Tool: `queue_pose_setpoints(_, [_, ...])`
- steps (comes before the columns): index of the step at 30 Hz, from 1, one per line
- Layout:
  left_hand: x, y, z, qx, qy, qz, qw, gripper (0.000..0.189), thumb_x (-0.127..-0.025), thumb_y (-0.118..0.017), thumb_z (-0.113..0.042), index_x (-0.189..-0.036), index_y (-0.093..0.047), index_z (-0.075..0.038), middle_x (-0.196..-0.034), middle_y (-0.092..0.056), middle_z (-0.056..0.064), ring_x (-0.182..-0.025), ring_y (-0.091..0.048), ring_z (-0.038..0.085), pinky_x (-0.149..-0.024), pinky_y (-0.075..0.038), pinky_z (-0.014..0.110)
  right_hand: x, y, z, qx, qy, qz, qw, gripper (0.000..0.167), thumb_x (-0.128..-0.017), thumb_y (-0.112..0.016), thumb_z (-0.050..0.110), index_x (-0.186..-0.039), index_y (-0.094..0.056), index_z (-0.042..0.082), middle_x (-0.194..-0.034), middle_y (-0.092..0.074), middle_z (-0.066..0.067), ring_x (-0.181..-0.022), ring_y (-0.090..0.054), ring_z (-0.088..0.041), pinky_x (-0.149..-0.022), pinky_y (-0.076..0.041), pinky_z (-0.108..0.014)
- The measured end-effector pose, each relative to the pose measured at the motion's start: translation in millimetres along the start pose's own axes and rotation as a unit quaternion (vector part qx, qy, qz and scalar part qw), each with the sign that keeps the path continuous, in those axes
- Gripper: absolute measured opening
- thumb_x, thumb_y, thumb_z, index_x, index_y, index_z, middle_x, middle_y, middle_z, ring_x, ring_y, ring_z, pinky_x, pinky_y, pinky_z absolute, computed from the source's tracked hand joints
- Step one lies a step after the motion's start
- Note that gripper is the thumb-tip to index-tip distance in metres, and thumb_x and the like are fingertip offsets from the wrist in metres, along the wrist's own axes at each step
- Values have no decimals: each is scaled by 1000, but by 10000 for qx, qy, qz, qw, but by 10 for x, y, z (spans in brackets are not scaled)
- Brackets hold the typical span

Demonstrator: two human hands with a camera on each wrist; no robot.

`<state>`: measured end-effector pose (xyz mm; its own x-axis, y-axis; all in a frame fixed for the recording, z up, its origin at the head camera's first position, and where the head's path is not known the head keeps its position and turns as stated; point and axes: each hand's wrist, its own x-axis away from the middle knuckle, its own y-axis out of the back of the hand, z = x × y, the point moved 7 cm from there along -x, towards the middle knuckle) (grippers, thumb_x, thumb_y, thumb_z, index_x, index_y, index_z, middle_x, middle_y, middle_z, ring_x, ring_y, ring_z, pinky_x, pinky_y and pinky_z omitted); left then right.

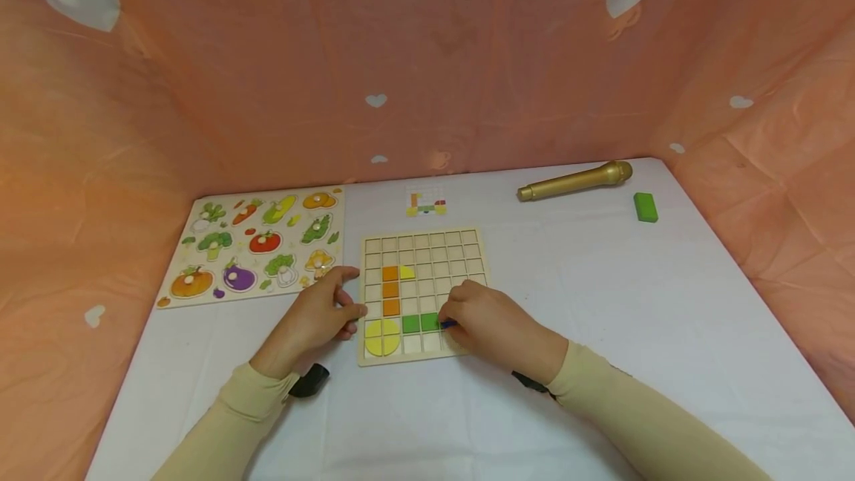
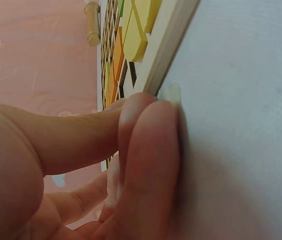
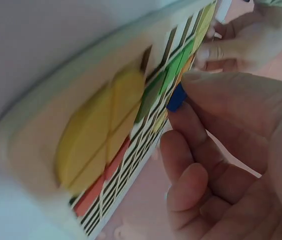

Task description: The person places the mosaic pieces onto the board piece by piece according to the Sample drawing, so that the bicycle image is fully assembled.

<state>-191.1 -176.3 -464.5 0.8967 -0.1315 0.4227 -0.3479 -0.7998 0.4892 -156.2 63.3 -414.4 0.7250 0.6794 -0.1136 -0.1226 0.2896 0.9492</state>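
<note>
A wooden grid board (image 1: 424,236) lies flat on the table. On it are orange squares (image 1: 390,289), green squares (image 1: 411,324), a yellow quarter-round piece (image 1: 407,272) and a yellow circle of quarter pieces (image 1: 383,337). My right hand (image 1: 497,321) pinches a small blue piece (image 3: 176,97) between thumb and index finger, over the board beside the green squares. The right wrist view also shows a second yellow circle (image 3: 93,130) and red pieces (image 3: 89,199), which that hand hides from the head view. At the board's left edge, my left hand (image 1: 320,314) touches the side with its fingertips.
A vegetable peg puzzle (image 1: 227,262) lies at the left. Behind the board sits a small pattern card (image 1: 426,201). A gold microphone (image 1: 574,182) lies at the back right, near a green block (image 1: 645,207). Pink curtains (image 1: 427,58) enclose the white table (image 1: 601,303).
</note>
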Motion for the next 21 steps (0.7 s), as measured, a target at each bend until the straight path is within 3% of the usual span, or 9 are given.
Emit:
queue_pose_setpoints(11, [-5,2,10,61,-20,12,10000,67,-100,-77,-9,-159,-45,-12,-106,-59,14,-72,-68,19,-65,-63,29,-90,-141,214,168,410,-81,9990,11,-88,-87,9,-95,-83,16,-90,-71,5,-87,-63,-13,-79,-58,-23])
queue_pose_setpoints(21, [-10,5,8,2,-48,22,10000,67,-101,-77,-11,-159,-45,-12,-105,-60,14,-71,-68,19,-65,-63,30,-115,-192,224,74,237,62,9997,11,-89,-86,10,-98,-84,15,-92,-71,4,-89,-63,-14,-81,-58,-24])
